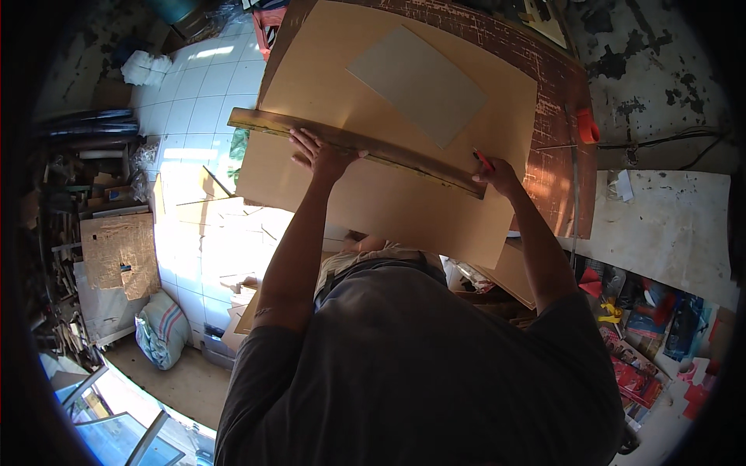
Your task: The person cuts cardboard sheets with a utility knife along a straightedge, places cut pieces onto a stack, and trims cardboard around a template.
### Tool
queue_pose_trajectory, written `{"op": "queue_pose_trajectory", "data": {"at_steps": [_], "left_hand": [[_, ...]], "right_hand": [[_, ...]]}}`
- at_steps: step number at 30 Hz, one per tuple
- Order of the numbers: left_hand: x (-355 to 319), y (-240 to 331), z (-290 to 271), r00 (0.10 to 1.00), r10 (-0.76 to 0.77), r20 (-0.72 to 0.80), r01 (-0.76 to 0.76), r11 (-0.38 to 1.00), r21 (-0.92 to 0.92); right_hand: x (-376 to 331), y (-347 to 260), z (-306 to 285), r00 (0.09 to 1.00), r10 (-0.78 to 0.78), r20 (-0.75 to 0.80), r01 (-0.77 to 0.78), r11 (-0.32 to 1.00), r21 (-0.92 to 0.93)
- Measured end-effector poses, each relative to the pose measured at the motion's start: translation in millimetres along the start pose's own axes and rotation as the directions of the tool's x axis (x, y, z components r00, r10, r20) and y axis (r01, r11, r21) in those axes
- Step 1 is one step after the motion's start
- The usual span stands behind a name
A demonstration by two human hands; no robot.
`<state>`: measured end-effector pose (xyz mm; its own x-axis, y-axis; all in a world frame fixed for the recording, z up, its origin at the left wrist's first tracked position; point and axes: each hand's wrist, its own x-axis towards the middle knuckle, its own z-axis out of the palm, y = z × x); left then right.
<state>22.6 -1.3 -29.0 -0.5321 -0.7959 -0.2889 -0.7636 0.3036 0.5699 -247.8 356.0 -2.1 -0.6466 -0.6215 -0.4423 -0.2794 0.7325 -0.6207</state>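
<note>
A long, narrow brown straightedge with a worn yellowish edge (388, 152) lies across a large tan sheet of board (435, 210), its long axis slanting from far left to near right. The left hand (320, 155) presses on it left of its middle, fingers spread, not clenched. The right hand (501, 175), nearer its right end, grasps a slim red-handled tool (485, 161); contact with the straightedge cannot be told. A grey rectangular sheet (420, 81) lies beyond. No lettering is legible on the straightedge or sheets.
</note>
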Motion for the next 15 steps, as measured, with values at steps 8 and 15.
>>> {"op": "queue_pose_trajectory", "data": {"at_steps": [8, 15], "left_hand": [[-1, 2, -5, 0.999, -0.044, 0.013, 0.044, 0.998, 0.033], [1, 3, -2, 0.999, -0.040, 0.011, 0.040, 0.999, 0.014]], "right_hand": [[-1, -2, 5, 1.000, -0.002, -0.026, 0.004, 0.997, 0.080], [-2, -2, 3, 0.999, -0.006, -0.032, 0.007, 1.000, 0.027]]}}
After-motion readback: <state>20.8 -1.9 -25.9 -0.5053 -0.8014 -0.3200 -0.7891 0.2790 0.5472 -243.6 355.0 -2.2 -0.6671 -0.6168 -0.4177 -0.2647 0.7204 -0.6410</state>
